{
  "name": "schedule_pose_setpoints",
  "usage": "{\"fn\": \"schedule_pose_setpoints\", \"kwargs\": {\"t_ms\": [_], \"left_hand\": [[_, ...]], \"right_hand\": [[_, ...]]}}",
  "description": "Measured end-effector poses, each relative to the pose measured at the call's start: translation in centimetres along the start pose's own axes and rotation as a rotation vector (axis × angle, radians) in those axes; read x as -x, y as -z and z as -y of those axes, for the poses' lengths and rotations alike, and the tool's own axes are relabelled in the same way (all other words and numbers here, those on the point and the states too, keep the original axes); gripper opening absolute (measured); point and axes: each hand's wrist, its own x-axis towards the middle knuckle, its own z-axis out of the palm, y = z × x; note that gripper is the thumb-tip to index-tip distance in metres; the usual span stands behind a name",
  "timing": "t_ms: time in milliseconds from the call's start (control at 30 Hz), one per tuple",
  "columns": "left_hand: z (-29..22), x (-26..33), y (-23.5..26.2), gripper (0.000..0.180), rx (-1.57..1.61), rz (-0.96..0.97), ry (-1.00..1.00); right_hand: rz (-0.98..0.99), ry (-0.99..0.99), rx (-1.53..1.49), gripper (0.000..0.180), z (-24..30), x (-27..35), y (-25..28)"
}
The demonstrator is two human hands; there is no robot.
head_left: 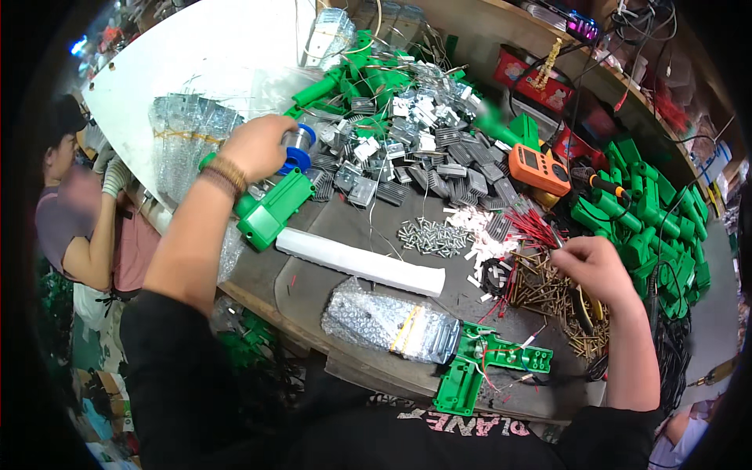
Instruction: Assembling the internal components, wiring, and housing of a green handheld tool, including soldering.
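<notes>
My left hand (258, 149) is closed around the near side of a blue spool (299, 149) wound with silvery wire, at the left of the metal parts. Just below it lies a green plastic housing (274, 210). My right hand (594, 268) hovers over brass-coloured screws (548, 294) and red wires (533, 227), thumb and fingers pinched together. A slim grey tip shows at those fingers, but what it belongs to is unclear. At the near edge, an open green housing (458, 384) with red and white wires adjoins a bubble-wrapped part (388, 321) bound by a yellow band.
Finned metal blocks (439, 149) heap at the centre back. Silver screws (435, 237) and a white bar (360, 262) lie nearer. An orange meter (539, 168), yellow-handled pliers (583, 309) and piled green housings (650, 211) occupy the right. Another person (82, 204) sits far left.
</notes>
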Motion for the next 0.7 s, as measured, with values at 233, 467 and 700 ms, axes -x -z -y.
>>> {"fn": "schedule_pose_setpoints", "kwargs": {"t_ms": [233,467,700], "left_hand": [[0.8,-6.0,-0.3,0.09,-0.45,0.452,-0.181],[0.3,-1.4,3.6,0.069,-0.257,0.081,-0.17],[2.3,2.0,8.4,0.062,0.49,-0.336,-0.004]], "right_hand": [[0.331,0.368,0.278,0.038,11.9,-4.7,-9.6],[0.363,0.391,0.266,0.027,12.8,-8.8,-13.6],[-0.072,0.525,0.229,0.015,13.9,-6.5,-6.3]]}}
